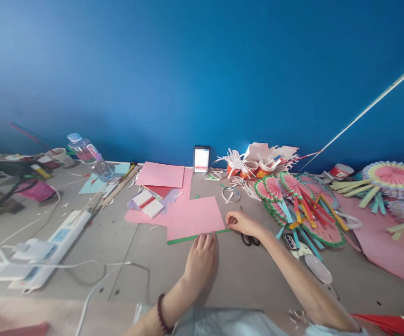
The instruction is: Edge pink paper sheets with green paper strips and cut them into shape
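A sheet of pink paper lies on the grey table, with a narrow green paper strip along its near edge. My left hand, fingers bent and close together, presses on the strip near the sheet's bottom right part. Just right of the sheet's corner, my right hand pinches the strip's free end, which sticks out past the pink edge. Black-handled scissors lie partly hidden beneath my right wrist. A beaded bracelet circles my left wrist.
Folded paper fans are heaped at the right, near a phone. Paper cups with paper scraps stand by the blue wall. A power strip with cables lies left, near wooden sticks and a tilted water bottle.
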Available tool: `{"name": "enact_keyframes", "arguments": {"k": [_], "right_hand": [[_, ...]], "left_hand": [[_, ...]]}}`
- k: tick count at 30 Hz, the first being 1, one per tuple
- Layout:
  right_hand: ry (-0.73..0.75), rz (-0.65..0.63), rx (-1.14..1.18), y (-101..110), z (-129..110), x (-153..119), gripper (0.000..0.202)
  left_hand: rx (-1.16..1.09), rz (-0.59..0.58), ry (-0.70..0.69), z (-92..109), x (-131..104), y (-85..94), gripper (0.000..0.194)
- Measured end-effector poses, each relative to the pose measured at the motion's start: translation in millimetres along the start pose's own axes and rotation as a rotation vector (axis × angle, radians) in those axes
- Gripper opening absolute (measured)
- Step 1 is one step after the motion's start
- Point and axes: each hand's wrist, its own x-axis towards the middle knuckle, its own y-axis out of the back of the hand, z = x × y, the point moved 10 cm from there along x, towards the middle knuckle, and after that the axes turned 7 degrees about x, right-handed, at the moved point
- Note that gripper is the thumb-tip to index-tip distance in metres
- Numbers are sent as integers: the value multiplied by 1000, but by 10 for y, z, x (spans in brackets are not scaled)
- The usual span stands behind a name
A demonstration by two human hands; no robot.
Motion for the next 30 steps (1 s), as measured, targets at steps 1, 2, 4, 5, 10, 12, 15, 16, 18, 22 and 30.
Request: {"name": "enact_keyframes", "arguments": {"k": [1, 2, 4, 5, 10, 12, 15, 16, 18, 22, 30], "right_hand": [[5, 2, -2, 0, 0, 0, 10], [8, 2, -5, -2, 3, 1, 9], [10, 0, -14, -11, 11, 4, 10], [11, -2, -20, -17, 12, 4, 10], [30, 5, -82, -20, -17, 2, 11], [30, 5, -112, -17, -33, -1, 12], [20, -8, -166, -28, -78, -25, 13], [23, -1, -206, -29, -112, -46, 14], [65, 69, -353, -16, -242, -118, 16], [209, 323, -729, -125, -621, -416, 23], [300, 448, -761, -568, -601, -799, 31]], "left_hand": [[4, -5, -3, 6, 2, -2, 48], [6, -8, -5, 11, 4, -3, 49], [5, -9, -4, 17, 5, 0, 50], [3, -9, -2, 16, 5, 1, 50], [-5, -10, -2, 12, 3, -1, 51], [-6, 2, -6, 15, 1, 4, 52], [-6, 15, -4, 16, -2, 4, 53], [-7, 14, 0, 15, -3, 0, 54], [-4, 4, 8, 14, -4, -15, 53], [27, -4, 4, 31, -11, -35, 51], [12, 50, -12, 53, -24, -23, 49]]}}
